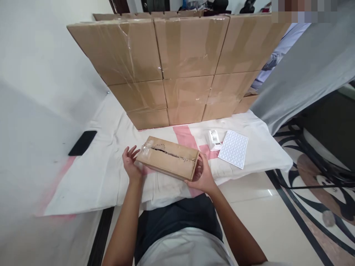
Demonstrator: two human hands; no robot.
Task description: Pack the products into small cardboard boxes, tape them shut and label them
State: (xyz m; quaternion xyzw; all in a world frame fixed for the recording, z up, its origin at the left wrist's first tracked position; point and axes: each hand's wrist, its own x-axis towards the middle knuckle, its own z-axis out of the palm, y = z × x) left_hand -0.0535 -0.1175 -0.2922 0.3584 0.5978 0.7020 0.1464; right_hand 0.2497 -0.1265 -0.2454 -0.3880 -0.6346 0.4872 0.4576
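Note:
A small brown cardboard box [169,157] with a torn, taped seam along its top is held between both hands just above a white cloth [105,173]. My left hand [131,163] presses flat against the box's left end with its fingers spread. At the box's right end, my right hand [202,175] has its fingers curled round the lower corner. The box tilts slightly down to the right.
A wall of stacked taped cardboard boxes [177,66] stands behind. A white tape dispenser [214,139] and a sheet of small square labels [233,148] lie to the right on the cloth. A black phone [82,142] lies at left. Grey fabric [307,70] hangs at right.

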